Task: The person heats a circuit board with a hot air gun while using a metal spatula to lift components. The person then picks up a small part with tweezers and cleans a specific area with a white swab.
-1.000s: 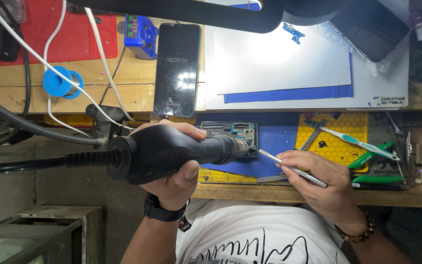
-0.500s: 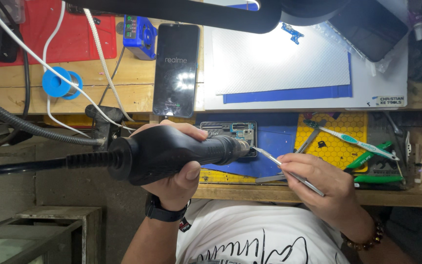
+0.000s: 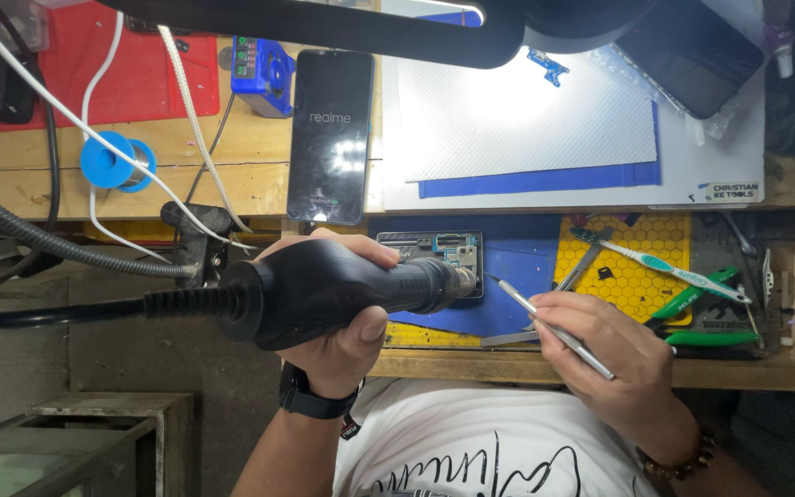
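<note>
My left hand [image 3: 347,322] is wrapped tight around the black hot-air gun [image 3: 324,290], nozzle right over the opened phone [image 3: 434,258] on the blue mat [image 3: 517,267]. My right hand [image 3: 609,354] pinches metal tweezers [image 3: 549,327], tips just beside the phone's right edge, between both hands.

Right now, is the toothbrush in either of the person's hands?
No: the toothbrush lies on the yellow mat, while the right hand holds tweezers and the left hand a hot-air gun.
</note>
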